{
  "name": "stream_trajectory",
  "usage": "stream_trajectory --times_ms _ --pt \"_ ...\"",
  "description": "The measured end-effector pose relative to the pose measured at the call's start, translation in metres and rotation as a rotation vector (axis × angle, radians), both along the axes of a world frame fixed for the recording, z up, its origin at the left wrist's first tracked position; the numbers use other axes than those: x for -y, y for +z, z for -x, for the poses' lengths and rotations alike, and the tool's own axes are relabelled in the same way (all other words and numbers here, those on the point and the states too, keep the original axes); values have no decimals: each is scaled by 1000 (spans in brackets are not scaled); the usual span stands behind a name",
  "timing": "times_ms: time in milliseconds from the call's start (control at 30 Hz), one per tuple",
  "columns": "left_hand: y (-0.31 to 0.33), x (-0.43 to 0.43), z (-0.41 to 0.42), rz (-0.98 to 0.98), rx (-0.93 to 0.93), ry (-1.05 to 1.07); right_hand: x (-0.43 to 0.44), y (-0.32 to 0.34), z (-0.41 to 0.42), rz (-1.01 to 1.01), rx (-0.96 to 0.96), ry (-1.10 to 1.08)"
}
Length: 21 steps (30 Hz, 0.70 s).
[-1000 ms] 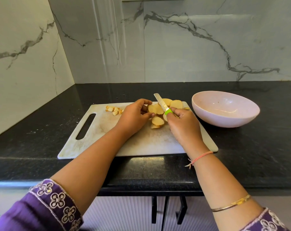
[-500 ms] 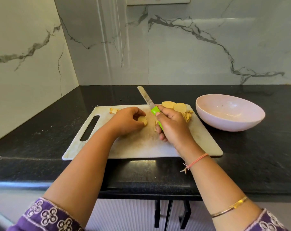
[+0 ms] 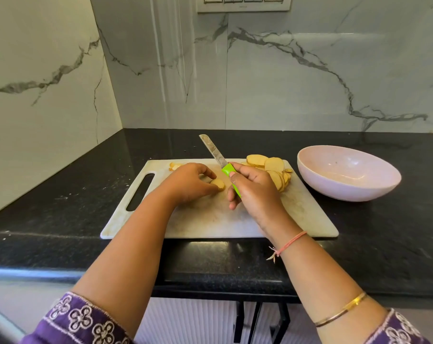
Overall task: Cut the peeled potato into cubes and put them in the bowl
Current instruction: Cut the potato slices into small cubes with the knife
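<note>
A black counter (image 3: 61,194) carried everything, and on it lay a white board (image 3: 210,222) with its handle slot to the left. Just beside the board's right edge stood the pink bowl (image 3: 394,175) — nothing could be seen in it, so no cubes had gone in.

At the board's far right corner lay a heap of slices (image 3: 272,167), round and overlapping, uncut. At the far left edge, partly hidden behind the left hand, sat a few small pieces (image 3: 173,166); whether they were cubes or scraps could not be told.

The right hand (image 3: 255,192) was wrapped closed around the green handle of the knife (image 3: 214,152), whose blade pointed up and away over the board's far edge, clear of the potato. The left hand (image 3: 185,184) pinched a single slice (image 3: 218,184) between thumb and fingertips, holding it at the middle of the board, just left of the knife handle.

The step in hand looked like dicing — one slice set apart from the heap and steadied for cutting, with the blade not yet brought to it. The next move would likely call for laying that slice flat, curling the left fingertips back from the cutting line, and lowering the blade across it in strips, then crosswise. Most of the task seemed left to do.
</note>
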<state>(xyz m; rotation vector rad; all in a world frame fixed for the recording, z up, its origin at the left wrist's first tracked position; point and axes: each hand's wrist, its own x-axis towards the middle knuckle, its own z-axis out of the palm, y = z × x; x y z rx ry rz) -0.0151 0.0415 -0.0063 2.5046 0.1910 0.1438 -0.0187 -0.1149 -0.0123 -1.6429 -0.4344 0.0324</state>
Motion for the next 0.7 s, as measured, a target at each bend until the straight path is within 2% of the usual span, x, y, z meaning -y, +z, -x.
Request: stream_trajectory --times_ms 100,200,300,433,700 --pt "-1 -1 1 4 28 9 4 0 0 123 81 -127" --pt "-2 1 2 -4 66 16 9 4 4 353 231 -224" --pt "-2 1 1 -57 87 46 11 8 9 627 296 -235" --pt "-1 -1 0 -95 93 66 9 13 15 841 316 -222" --pt "-2 1 0 -64 88 67 4 23 23 959 373 -217"
